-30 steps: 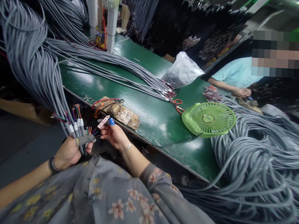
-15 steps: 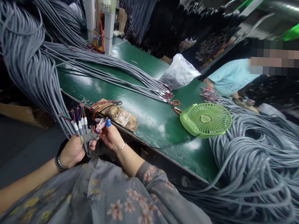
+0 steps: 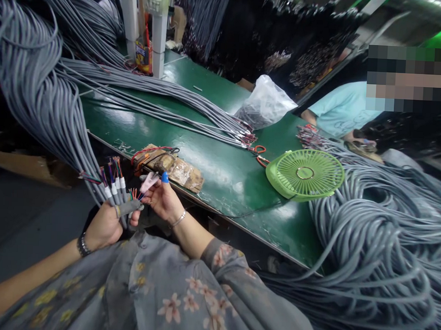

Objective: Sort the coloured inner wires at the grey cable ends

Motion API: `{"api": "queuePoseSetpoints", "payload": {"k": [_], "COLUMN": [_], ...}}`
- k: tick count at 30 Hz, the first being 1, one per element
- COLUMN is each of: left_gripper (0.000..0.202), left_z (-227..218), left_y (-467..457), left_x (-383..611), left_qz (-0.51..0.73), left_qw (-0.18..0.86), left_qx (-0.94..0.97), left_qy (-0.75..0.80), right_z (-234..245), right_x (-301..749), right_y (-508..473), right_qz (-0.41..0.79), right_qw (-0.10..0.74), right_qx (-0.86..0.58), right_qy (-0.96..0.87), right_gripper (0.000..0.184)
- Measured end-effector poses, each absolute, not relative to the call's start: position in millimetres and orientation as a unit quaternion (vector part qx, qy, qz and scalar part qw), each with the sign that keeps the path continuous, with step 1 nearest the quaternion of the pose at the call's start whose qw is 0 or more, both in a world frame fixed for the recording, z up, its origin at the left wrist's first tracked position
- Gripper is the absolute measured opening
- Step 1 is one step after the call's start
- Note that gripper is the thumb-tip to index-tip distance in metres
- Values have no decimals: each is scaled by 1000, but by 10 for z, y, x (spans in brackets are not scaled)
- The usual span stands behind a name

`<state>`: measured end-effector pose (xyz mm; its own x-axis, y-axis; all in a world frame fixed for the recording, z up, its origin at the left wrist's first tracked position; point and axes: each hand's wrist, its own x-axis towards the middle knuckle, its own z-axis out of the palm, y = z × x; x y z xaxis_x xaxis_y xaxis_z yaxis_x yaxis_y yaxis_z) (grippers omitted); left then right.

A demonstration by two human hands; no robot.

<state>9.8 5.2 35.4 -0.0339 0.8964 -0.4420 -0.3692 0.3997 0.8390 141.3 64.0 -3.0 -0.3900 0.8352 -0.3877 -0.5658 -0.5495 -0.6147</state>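
In my left hand (image 3: 108,224) is a bunch of grey cables (image 3: 119,198), closed in the fingers. White sleeves and fanned coloured wires (image 3: 117,167) stick up from their ends. Grey covering wraps my left thumb. Close beside it, my right hand (image 3: 163,199) is closed, with a blue cover on one fingertip. A small pale pink piece (image 3: 149,181) shows at its fingertips, next to the orange and blue wires of the nearest cable; its kind is unclear. A brown taped block (image 3: 179,170) with red and black wires lies just beyond, on the green table's edge.
On the green table (image 3: 206,162) lies a long row of grey cables (image 3: 172,96). A green fan (image 3: 305,174) and a filled plastic bag (image 3: 266,103) stand on it. Heaped cables (image 3: 387,233) lie right; more hang left. A person in a light blue shirt (image 3: 342,107) is across the table.
My left hand and the cable bunch have shifted slightly left and down. My right hand has turned a little, its blue-covered fingertip moving right and up. The pink piece shows a broader face.
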Motion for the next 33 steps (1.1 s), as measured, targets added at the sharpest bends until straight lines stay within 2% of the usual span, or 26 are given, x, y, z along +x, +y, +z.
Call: {"api": "queuePoseSetpoints", "payload": {"k": [5,19,24,28,33], "left_gripper": [28,25,24,25,27], "left_z": [388,272,305,361,378], "left_y": [9,81,36,-10,5], "left_x": [109,138,129,118,144], "left_qz": [518,519,529,535,557], "left_qw": [622,613,610,608,595], "left_qx": [233,252,248,210,202], "left_qy": [539,539,535,548,543], "right_z": [-74,-95,-68,-64,-88], "right_x": [1435,1391,1407,1423,1424], "right_y": [588,575,591,580,566], "right_qz": [787,776,799,789,790], "right_qw": [457,475,446,462,467], "right_qx": [-353,-360,-353,-349,-337], "right_qy": [-217,-208,-195,-207,-209], "right_gripper": [39,38,41,36,41]}}
